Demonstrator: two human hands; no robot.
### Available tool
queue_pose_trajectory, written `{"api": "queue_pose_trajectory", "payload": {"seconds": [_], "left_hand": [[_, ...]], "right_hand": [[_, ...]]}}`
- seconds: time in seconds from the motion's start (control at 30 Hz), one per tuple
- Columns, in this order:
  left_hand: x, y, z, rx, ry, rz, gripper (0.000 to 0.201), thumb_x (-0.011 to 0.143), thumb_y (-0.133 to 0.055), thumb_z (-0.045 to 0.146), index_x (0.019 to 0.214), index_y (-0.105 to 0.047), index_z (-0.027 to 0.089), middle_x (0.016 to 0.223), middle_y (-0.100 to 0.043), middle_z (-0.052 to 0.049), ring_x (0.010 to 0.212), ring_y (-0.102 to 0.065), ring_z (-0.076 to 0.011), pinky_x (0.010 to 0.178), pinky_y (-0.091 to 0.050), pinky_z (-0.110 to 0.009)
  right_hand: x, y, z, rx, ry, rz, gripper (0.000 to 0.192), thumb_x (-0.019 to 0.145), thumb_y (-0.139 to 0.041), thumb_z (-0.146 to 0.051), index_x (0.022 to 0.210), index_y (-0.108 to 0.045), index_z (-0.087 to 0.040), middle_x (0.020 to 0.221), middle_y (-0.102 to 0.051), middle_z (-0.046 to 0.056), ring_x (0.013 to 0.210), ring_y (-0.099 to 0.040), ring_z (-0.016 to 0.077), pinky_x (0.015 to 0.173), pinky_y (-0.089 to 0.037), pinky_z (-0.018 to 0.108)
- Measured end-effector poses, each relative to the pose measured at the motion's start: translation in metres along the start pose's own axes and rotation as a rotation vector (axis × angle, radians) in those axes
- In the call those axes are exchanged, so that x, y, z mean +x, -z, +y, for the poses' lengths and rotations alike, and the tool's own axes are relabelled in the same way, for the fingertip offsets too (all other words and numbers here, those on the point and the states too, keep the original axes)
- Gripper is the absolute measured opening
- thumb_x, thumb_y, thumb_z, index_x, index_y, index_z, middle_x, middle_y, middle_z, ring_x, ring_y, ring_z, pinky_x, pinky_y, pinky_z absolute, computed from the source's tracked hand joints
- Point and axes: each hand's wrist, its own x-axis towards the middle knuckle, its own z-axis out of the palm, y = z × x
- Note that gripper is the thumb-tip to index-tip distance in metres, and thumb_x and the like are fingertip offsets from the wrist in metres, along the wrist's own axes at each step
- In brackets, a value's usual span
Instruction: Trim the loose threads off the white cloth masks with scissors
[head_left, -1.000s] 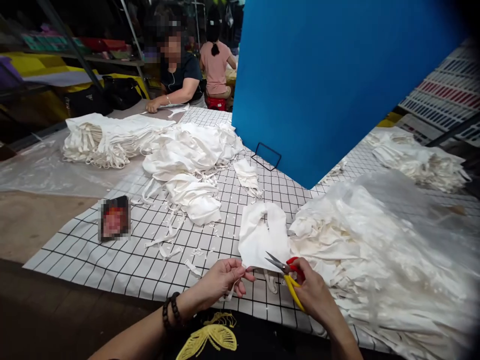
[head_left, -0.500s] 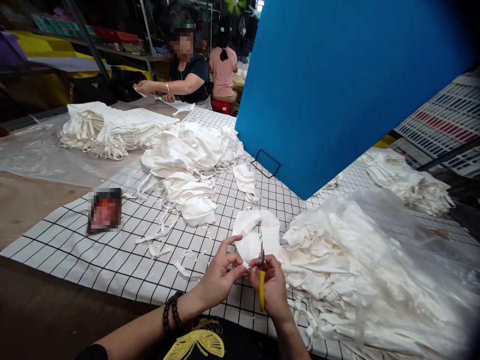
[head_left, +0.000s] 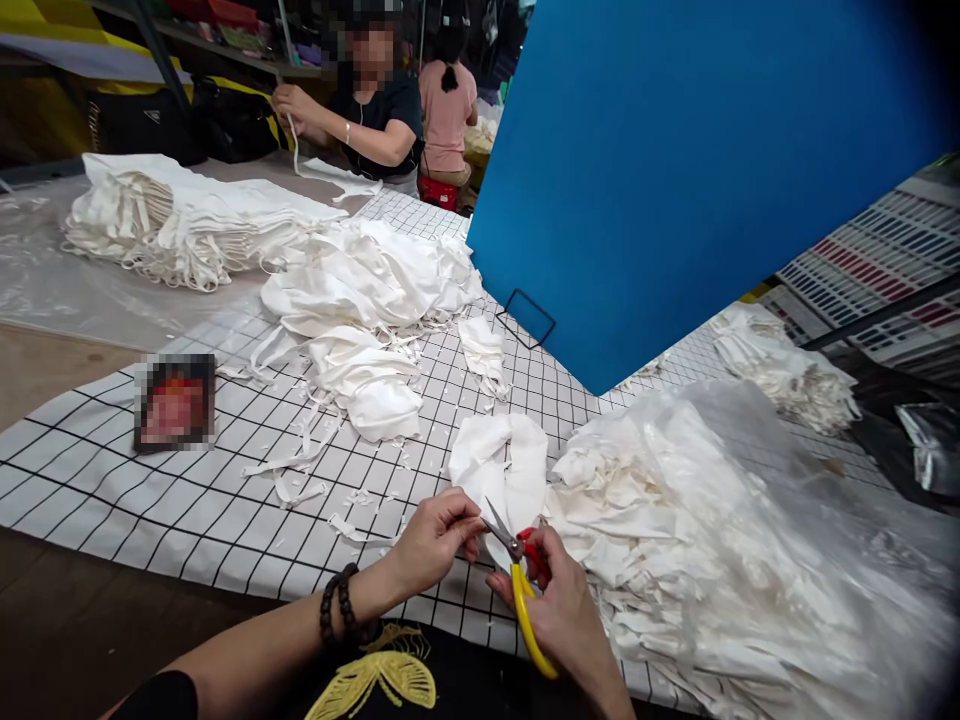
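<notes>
My right hand (head_left: pixel 564 592) grips scissors (head_left: pixel 531 622) with one yellow and one red handle. Their blades are spread and point up and left, the tips close to my left fingers. My left hand (head_left: pixel 442 535), a beaded bracelet on its wrist, pinches the near edge of a white cloth piece (head_left: pixel 526 470). That cloth lies on the checked tablecloth (head_left: pixel 247 520) just beyond both hands. The exact bit between my left fingertips is mostly hidden.
White cloth heaps (head_left: pixel 367 280) and a stacked bundle (head_left: pixel 172 215) lie at the left. Plastic-covered cloth (head_left: pixel 697 530) sits right of my hands. A blue board (head_left: pixel 675 180) blocks the upper right. Cloth scraps (head_left: pixel 300 465) are scattered. Two people (head_left: pixel 379 125) sit beyond.
My right hand has opened the scissors and swung the blades left toward my left fingers. My left fingers have closed into a tighter pinch. The view has shifted slightly.
</notes>
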Motion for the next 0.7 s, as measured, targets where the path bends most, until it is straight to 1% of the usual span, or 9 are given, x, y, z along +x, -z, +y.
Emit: {"api": "queue_pose_trajectory", "payload": {"seconds": [0.1,0.2,0.5,0.7], "left_hand": [[0.000,0.000,-0.002,-0.022,-0.008,0.007,0.017,0.083,-0.060,0.029,0.074,-0.060,0.015,0.076,-0.049,0.001,0.053,-0.058,-0.0103,0.054,-0.049,-0.025],[-0.001,0.001,-0.004,-0.035,0.005,0.023,0.015,0.082,-0.061,0.029,0.076,-0.060,0.015,0.076,-0.049,0.001,0.053,-0.058,-0.0102,0.053,-0.049,-0.025],[-0.002,0.007,-0.008,0.005,0.004,0.010,0.010,0.083,-0.057,0.023,0.077,-0.061,0.016,0.078,-0.050,0.000,0.053,-0.057,-0.0102,0.052,-0.048,-0.024],[-0.002,0.007,-0.008,0.003,0.026,-0.009,0.010,0.083,-0.057,0.020,0.076,-0.062,0.015,0.078,-0.049,0.000,0.053,-0.057,-0.0107,0.052,-0.048,-0.025]], "right_hand": [[0.002,-0.001,-0.008,-0.073,-0.022,-0.033,0.026,0.069,-0.067,-0.031,0.087,-0.050,-0.025,0.073,-0.060,-0.001,0.066,-0.056,0.0195,0.058,-0.044,0.029],[0.005,-0.002,-0.014,-0.085,-0.019,-0.053,0.025,0.070,-0.066,-0.033,0.088,-0.050,-0.025,0.076,-0.061,-0.001,0.066,-0.056,0.0196,0.061,-0.046,0.030],[0.007,-0.005,-0.018,-0.166,0.014,-0.053,0.022,0.071,-0.063,-0.030,0.087,-0.047,-0.026,0.078,-0.061,-0.001,0.069,-0.057,0.0209,0.063,-0.044,0.032],[0.004,-0.007,-0.018,-0.195,0.023,-0.018,0.023,0.072,-0.064,-0.031,0.086,-0.047,-0.026,0.080,-0.063,0.001,0.072,-0.060,0.0228,0.062,-0.042,0.031]]}}
